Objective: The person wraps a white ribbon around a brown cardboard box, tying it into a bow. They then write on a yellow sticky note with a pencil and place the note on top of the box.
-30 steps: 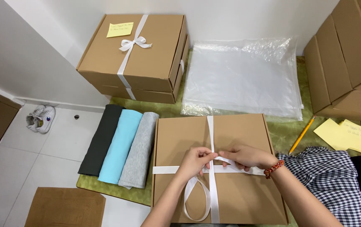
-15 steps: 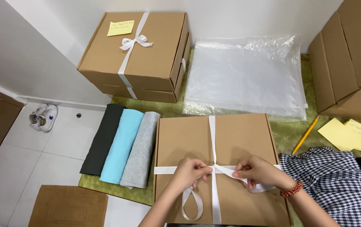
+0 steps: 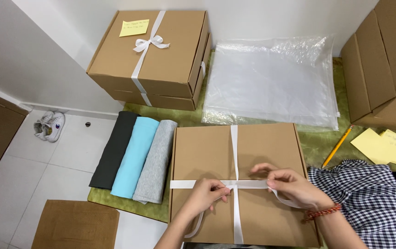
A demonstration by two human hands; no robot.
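Observation:
A flat brown cardboard box (image 3: 202,152) lies in front of me with a white ribbon (image 3: 234,147) crossed over its lid. My left hand (image 3: 206,196) pinches the ribbon just left of the crossing; a loose loop hangs below it. My right hand (image 3: 290,184), with a red bead bracelet on the wrist, grips the ribbon's right strand and holds it out to the right.
A second brown box (image 3: 170,55) tied with a white bow and a yellow note stands at the back. Clear plastic bags (image 3: 271,83) lie beside it. Three rolled cloths (image 3: 135,157), black, blue and grey, lie left of my box. A pencil (image 3: 337,145), yellow notes (image 3: 387,147) and checked cloth (image 3: 364,198) are at right.
My right hand has moved out to the right along the ribbon, drawing the strand flatter. My left hand stays at the crossing. The hanging loop has shrunk.

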